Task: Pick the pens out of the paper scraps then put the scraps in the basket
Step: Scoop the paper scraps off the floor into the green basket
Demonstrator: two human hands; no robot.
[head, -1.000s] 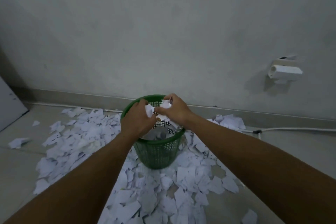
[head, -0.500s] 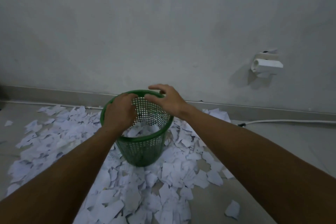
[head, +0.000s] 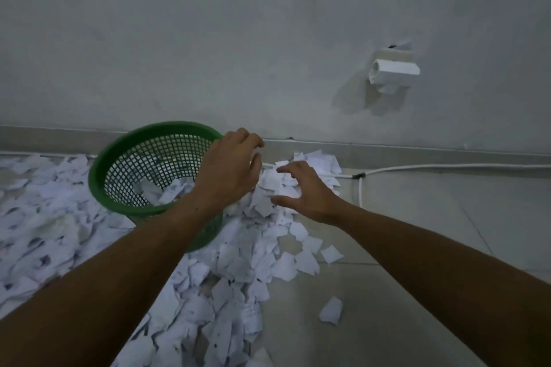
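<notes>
Our left hand (head: 228, 171) hangs over the near right rim of the round green plastic mesh basket (head: 119, 158), fingers loosely curled and holding nothing, forearm reaching in from the lower left. Our right hand (head: 307, 192) is spread, fingers splayed and thumb out, palm down just above the heap of torn white paper scraps (head: 268, 247) that lies on the floor to the right of the basket, by the wall; it grips nothing yet. More scraps cover the floor to the basket's left and toward us, and some already lie inside it. We see no pens anywhere, so one may sit buried in a heap, and we judge the main risk to be scooping it into the basket with the paper. The basket looks tilted, and the left forearm passing over its rim could tip it and spill what is inside. A white cable (head: 447, 168) runs along the wall's foot just beyond the heap and could snag our fingers.
</notes>
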